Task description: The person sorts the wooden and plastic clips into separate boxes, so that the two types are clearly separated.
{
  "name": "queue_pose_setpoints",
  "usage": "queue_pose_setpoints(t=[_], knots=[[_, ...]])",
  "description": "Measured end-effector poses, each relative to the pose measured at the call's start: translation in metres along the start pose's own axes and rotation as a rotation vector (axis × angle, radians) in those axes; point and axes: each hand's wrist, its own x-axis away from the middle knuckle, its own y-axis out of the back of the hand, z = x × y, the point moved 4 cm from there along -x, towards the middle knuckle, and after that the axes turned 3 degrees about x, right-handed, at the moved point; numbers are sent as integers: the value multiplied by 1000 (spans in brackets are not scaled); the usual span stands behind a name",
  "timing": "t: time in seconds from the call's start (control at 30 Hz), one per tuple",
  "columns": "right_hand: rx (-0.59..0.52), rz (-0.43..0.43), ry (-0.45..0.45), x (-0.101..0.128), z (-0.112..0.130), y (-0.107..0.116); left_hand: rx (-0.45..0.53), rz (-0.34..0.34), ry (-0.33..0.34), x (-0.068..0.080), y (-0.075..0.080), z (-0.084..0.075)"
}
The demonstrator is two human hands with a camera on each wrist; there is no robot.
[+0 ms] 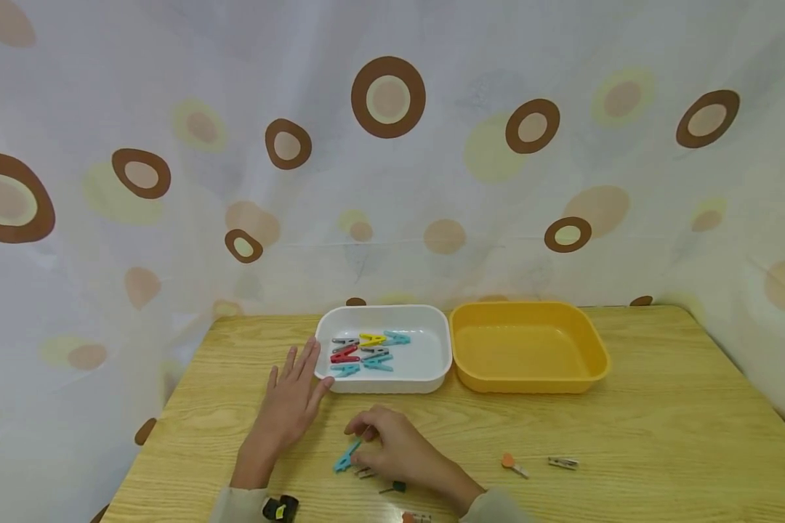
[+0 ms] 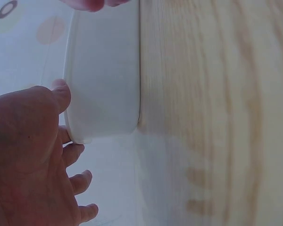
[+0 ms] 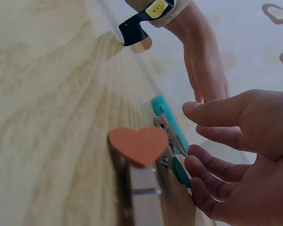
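My left hand [image 1: 286, 407] rests on the left rim of a white plastic tray [image 1: 419, 386], fingers spread; in the left wrist view its thumb and fingertips touch the tray's edge. Several red, grey, yellow and teal clothespins, among them a red clothespin [image 1: 344, 354], lie in that tray. On the table in front, my right hand [image 1: 399, 449] hovers over a teal clothespin [image 1: 347, 459], fingers loosely bent. The right wrist view shows its thumb apart from the fingers, nothing pinched. Beside it lie a small wooden clothespin [image 1: 364, 473] and one with a dark green piece [image 1: 398, 486].
A yellow tray [image 1: 530, 385] stands against the white tray's right side. An orange-heart clothespin [image 1: 509, 461] and a plain wooden clothespin [image 1: 563, 463] lie to the right. Another heart clothespin [image 3: 139, 145] is nearer the front. A patterned curtain [image 1: 445, 160] hangs behind the table.
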Motion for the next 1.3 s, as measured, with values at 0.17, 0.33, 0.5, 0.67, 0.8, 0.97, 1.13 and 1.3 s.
queue_pose_setpoints(t=[0.17,0.33,0.5,0.67,0.8,0.97,1.13,1.3], knots=[[85,-6,-5,0,-1,-9,0,-6,-1,-1,1,0],[136,-21,-20,1,-1,-15,-3,-7,2,-1,2,0],[150,-37,-27,1,0,-17,-6,-10,-1,-1,1,0],[132,-39,-39,2,0,-17,4,-10,-6,-2,2,-1],[86,-45,-45,1,-3,-15,9,-7,-4,-2,1,-1],[41,-64,-45,0,-5,-13,21,-5,-5,-3,1,-1],[19,-71,-39,0,-4,-12,17,-7,-5,-2,1,-1],[10,-84,-33,0,-4,-12,8,-8,0,-1,1,0]])
